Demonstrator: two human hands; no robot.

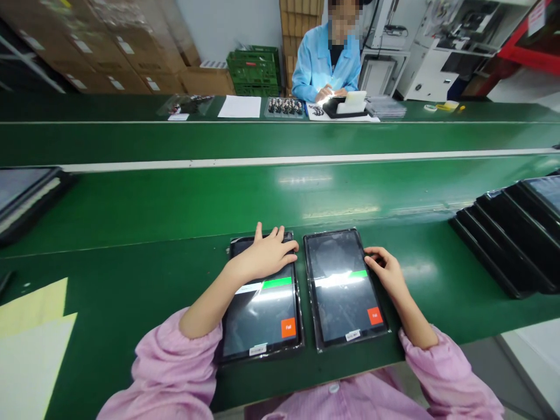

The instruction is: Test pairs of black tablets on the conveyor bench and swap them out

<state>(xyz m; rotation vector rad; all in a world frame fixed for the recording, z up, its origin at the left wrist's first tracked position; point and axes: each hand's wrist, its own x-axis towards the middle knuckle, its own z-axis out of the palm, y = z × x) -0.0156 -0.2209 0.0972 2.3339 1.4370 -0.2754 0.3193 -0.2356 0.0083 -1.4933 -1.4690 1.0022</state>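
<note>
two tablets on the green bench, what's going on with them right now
A person in pink sleeves has both tablets lying side by side. The left hand is spread over the upper part of the left tablet; the right hand has its fingers at the right edge of the right tablet. Each shows a green bar and an orange box reading "Fail".
</note>
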